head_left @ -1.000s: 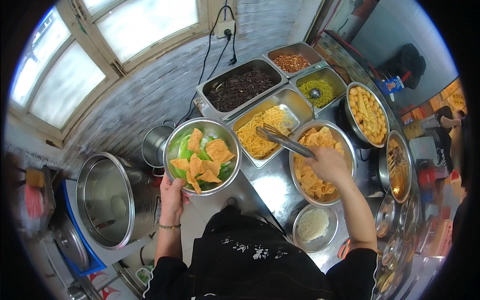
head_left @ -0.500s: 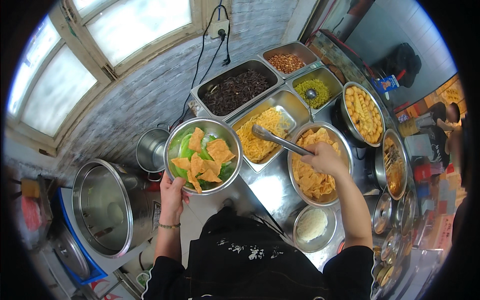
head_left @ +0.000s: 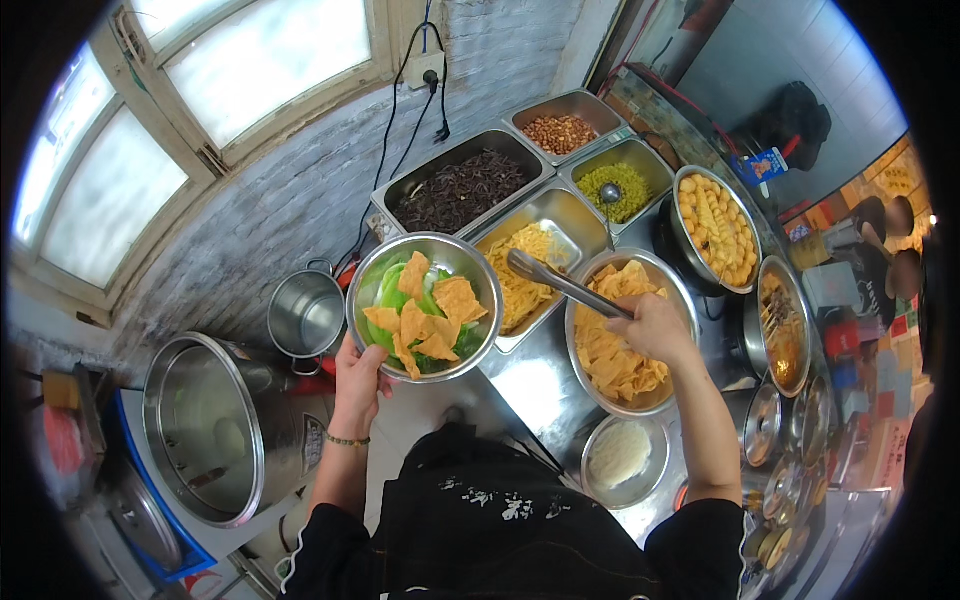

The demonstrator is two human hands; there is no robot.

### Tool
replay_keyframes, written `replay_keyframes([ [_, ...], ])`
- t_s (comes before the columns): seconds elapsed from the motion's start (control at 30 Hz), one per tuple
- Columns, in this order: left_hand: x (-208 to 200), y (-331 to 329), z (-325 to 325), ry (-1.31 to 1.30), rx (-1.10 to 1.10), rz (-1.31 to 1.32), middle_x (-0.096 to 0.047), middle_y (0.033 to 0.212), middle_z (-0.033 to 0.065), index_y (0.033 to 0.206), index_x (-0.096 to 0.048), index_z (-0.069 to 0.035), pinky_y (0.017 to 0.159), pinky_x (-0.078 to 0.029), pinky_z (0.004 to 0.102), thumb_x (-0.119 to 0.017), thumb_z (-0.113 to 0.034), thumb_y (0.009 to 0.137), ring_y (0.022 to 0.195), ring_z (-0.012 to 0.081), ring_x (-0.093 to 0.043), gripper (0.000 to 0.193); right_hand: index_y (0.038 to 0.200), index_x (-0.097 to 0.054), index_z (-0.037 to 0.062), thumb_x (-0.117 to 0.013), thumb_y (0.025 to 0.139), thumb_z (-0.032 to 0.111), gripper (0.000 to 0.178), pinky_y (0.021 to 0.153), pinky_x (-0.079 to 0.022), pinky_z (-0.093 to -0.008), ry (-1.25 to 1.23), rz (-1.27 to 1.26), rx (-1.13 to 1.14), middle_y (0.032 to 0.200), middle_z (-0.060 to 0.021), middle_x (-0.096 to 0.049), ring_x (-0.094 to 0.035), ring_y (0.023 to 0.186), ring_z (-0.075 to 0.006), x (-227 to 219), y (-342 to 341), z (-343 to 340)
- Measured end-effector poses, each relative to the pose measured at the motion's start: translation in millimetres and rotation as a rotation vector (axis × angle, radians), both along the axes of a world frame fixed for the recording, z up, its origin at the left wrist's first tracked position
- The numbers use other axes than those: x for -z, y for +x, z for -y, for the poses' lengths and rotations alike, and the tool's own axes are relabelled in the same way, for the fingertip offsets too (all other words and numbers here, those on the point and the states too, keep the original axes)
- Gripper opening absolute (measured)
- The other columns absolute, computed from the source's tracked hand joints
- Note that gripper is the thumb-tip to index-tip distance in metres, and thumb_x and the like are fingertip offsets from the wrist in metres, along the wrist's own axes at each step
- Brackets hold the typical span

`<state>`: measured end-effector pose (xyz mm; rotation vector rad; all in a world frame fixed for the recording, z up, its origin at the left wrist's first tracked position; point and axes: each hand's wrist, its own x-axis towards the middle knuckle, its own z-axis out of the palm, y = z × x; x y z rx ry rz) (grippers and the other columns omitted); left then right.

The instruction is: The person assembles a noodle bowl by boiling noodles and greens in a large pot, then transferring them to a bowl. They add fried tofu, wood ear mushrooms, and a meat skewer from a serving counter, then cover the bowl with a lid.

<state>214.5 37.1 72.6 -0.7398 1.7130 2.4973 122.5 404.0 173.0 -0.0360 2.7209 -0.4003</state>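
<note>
My left hand (head_left: 362,387) grips the near rim of a steel bowl (head_left: 490,345), holding it up beside the counter. Inside lie green leaves (head_left: 390,292) topped with several golden fried pieces (head_left: 458,300). My right hand (head_left: 650,328) is closed around metal tongs (head_left: 565,283), whose tips point left over a steel tray (head_left: 597,235) of yellow shreds (head_left: 522,270). Nothing shows between the tips. Beneath the right hand stands a large round basin (head_left: 688,290) full of similar fried pieces (head_left: 608,350).
Trays of dark shreds (head_left: 460,190), peanuts (head_left: 558,133) and chopped green food (head_left: 625,190) fill the counter's far end. Pots of yellow pieces (head_left: 722,225) and skewers in broth (head_left: 780,320) stand right. A white-filled bowl (head_left: 620,455) is near. A deep pot (head_left: 205,430) and smaller pot (head_left: 305,310) stand left.
The bowl in my left hand has shifted slightly to the right, nearer the yellow shreds. My right hand still holds the tongs in almost the same place. The view has turned a little.
</note>
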Motion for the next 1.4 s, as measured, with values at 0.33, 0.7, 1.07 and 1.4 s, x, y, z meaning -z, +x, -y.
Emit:
replay_keyframes([
  [0.33, 5.8, 8.8, 8.6, -0.015, -0.082, -0.020, -0.065, 0.076, 0.0062, 0.118, -0.052, -0.002, 0.030, -0.040, 0.0193, -0.049, -0.001, 0.084, 0.042, 0.0087, -0.055, 0.034, 0.090, -0.069, 0.0023, -0.065, 0.079, 0.024, 0.025, 0.080, -0.050, -0.0444, 0.111, 0.002, -0.162, 0.088, -0.0202, -0.067, -0.064, 0.090, -0.0357, 12.2, -19.0, 21.3],
  [0.7, -0.6, 17.5, 11.3, -0.041, -0.123, -0.003, -0.064, 0.074, 0.0056, 0.117, -0.052, -0.002, 0.030, -0.040, 0.0194, -0.048, -0.001, 0.083, 0.042, 0.0091, -0.056, 0.034, 0.094, -0.070, 0.0015, -0.068, 0.080, 0.023, 0.026, 0.073, -0.049, -0.0418, -0.061, 0.076, -0.060, 0.081, -0.0213, -0.066, -0.065, 0.082, -0.0335, 8.2, -11.8, -1.1],
  [1.07, -7.6, 13.9, -38.4, -0.030, -0.061, -0.038, -0.065, 0.073, 0.0109, 0.117, -0.049, 0.000, 0.030, -0.041, 0.0195, -0.045, -0.001, 0.085, 0.040, 0.0114, -0.056, 0.032, 0.097, -0.070, 0.0026, -0.069, 0.082, 0.020, 0.023, 0.060, -0.045, -0.0335, -0.341, 0.021, 0.132, 0.064, -0.0143, -0.060, -0.059, 0.058, -0.0219, -17.4, 18.9, -47.7],
  [1.4, -20.5, 19.7, -94.2, 0.034, -0.046, -0.039, -0.066, 0.082, 0.0083, 0.125, -0.048, -0.003, 0.030, -0.042, 0.0186, -0.048, 0.000, 0.085, 0.044, 0.0104, -0.059, 0.040, 0.094, -0.065, 0.0024, -0.069, 0.080, 0.019, 0.021, 0.061, -0.047, -0.0420, -0.267, -0.346, -0.277, 0.068, -0.0191, -0.061, -0.063, 0.067, -0.0344, -58.9, 69.8, -38.0],
])
